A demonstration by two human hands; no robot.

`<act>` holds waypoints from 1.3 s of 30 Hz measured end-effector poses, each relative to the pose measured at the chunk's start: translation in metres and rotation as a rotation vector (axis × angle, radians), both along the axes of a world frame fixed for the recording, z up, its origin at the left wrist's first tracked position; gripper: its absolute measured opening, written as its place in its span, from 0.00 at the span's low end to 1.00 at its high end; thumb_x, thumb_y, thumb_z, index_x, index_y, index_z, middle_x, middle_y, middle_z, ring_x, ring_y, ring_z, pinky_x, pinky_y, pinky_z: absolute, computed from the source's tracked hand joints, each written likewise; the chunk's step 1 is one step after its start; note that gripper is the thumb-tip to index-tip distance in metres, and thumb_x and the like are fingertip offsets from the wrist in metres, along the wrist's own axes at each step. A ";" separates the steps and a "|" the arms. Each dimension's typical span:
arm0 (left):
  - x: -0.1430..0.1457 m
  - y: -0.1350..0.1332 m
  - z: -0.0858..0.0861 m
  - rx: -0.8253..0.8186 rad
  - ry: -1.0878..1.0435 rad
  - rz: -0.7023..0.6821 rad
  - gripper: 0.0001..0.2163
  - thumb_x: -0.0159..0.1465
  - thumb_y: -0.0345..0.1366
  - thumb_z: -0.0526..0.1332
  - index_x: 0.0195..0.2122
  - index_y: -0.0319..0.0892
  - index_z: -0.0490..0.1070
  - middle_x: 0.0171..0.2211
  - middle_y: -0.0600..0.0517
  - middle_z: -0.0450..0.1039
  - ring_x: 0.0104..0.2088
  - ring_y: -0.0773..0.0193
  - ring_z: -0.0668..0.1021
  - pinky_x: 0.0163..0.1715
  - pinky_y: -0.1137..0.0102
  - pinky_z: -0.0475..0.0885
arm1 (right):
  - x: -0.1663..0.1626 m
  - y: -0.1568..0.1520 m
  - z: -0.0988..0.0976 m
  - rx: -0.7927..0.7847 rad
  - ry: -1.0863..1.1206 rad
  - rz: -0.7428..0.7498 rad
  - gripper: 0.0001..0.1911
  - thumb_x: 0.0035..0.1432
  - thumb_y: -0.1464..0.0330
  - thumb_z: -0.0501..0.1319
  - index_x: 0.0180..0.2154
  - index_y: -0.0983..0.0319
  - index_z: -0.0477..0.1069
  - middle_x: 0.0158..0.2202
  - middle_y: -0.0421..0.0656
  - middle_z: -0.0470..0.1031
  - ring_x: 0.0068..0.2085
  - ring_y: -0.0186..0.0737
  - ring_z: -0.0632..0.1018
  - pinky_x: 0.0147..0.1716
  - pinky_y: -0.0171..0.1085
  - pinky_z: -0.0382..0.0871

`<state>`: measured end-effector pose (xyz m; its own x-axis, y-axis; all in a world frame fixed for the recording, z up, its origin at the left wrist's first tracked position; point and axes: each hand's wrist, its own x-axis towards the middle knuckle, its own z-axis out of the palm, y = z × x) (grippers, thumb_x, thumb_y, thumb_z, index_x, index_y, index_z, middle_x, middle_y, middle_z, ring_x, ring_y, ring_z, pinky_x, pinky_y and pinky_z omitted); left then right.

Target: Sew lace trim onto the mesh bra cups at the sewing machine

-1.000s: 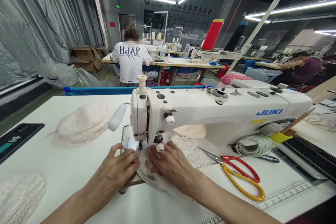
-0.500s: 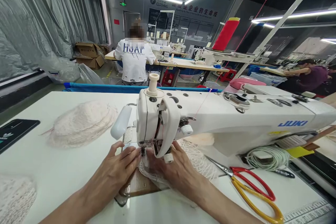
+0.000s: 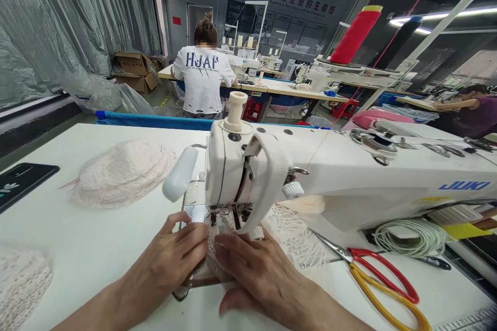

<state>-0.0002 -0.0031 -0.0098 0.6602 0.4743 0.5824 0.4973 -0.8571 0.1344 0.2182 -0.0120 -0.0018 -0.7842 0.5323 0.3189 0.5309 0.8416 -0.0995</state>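
A strip of pale lace fabric (image 3: 295,235) runs under the presser foot (image 3: 213,217) of a white sewing machine (image 3: 248,165) and spreads out to the right behind my hand. My left hand (image 3: 173,251) is left of the foot, its bent fingers close together with the tips at the lace edge; its thumb is hidden. My right hand (image 3: 262,269) lies over the lace just right of the foot, fingers stretched forward and flat, thumb apart towards me. The metal bed plate (image 3: 205,280) shows partly between the hands.
Scissors (image 3: 382,274) with red and yellow handles lie right of my right hand, near a coil of cord (image 3: 409,235). Lace piles (image 3: 120,176) and a dark phone (image 3: 25,181) are on the left. A person (image 3: 204,80) in white sits ahead at another table.
My right hand has drawn back from beneath the machine head towards me, and its thumb now shows. My left hand stays by the foot. The view has shifted left.
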 end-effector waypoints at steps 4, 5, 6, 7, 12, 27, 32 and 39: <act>-0.001 0.001 -0.002 0.038 -0.028 -0.031 0.12 0.69 0.25 0.46 0.38 0.38 0.69 0.39 0.48 0.76 0.41 0.65 0.75 0.48 0.62 0.59 | 0.002 0.000 -0.001 -0.008 0.014 0.021 0.29 0.55 0.46 0.54 0.45 0.64 0.68 0.45 0.47 0.74 0.38 0.40 0.74 0.42 0.41 0.62; 0.000 0.001 -0.003 0.045 -0.026 -0.033 0.13 0.69 0.24 0.46 0.37 0.38 0.69 0.38 0.48 0.76 0.41 0.65 0.75 0.48 0.62 0.59 | 0.002 0.000 -0.001 -0.012 0.019 0.027 0.29 0.55 0.47 0.54 0.45 0.64 0.68 0.44 0.46 0.75 0.39 0.40 0.74 0.41 0.41 0.62; 0.000 0.001 -0.003 0.050 -0.018 -0.032 0.13 0.68 0.24 0.46 0.37 0.38 0.69 0.38 0.49 0.76 0.40 0.64 0.75 0.48 0.62 0.59 | 0.002 0.000 0.000 -0.016 0.019 0.032 0.28 0.55 0.47 0.54 0.45 0.63 0.68 0.43 0.45 0.75 0.39 0.40 0.74 0.41 0.41 0.62; 0.000 0.000 -0.004 0.055 -0.008 -0.028 0.13 0.68 0.23 0.46 0.37 0.38 0.69 0.38 0.49 0.77 0.40 0.64 0.75 0.47 0.62 0.60 | 0.003 0.001 0.001 -0.018 0.016 0.037 0.28 0.55 0.47 0.54 0.45 0.63 0.69 0.43 0.44 0.75 0.39 0.40 0.74 0.41 0.41 0.61; 0.000 -0.001 -0.002 0.038 0.031 -0.003 0.11 0.68 0.24 0.48 0.37 0.40 0.69 0.37 0.50 0.77 0.39 0.65 0.75 0.46 0.62 0.61 | 0.003 0.001 0.005 -0.041 -0.013 0.107 0.26 0.57 0.48 0.54 0.46 0.61 0.69 0.43 0.43 0.76 0.41 0.39 0.73 0.43 0.41 0.59; 0.002 0.001 0.000 0.030 0.075 0.018 0.15 0.71 0.28 0.41 0.47 0.40 0.67 0.36 0.51 0.75 0.40 0.67 0.74 0.49 0.62 0.56 | -0.001 0.003 -0.006 0.029 0.099 -0.078 0.38 0.50 0.39 0.48 0.43 0.65 0.70 0.37 0.50 0.77 0.36 0.44 0.73 0.46 0.48 0.57; 0.007 0.006 -0.006 0.085 0.086 0.088 0.16 0.71 0.27 0.42 0.45 0.39 0.69 0.35 0.49 0.74 0.40 0.64 0.73 0.49 0.60 0.57 | 0.003 0.009 -0.006 0.020 0.005 -0.130 0.36 0.50 0.39 0.48 0.42 0.62 0.71 0.37 0.48 0.77 0.43 0.47 0.72 0.51 0.50 0.53; 0.006 0.005 -0.008 0.106 0.090 0.112 0.14 0.69 0.26 0.45 0.48 0.37 0.68 0.37 0.48 0.75 0.40 0.63 0.73 0.51 0.59 0.57 | 0.005 0.008 -0.007 0.083 0.015 -0.118 0.38 0.50 0.40 0.50 0.49 0.63 0.67 0.38 0.48 0.77 0.46 0.49 0.71 0.54 0.51 0.50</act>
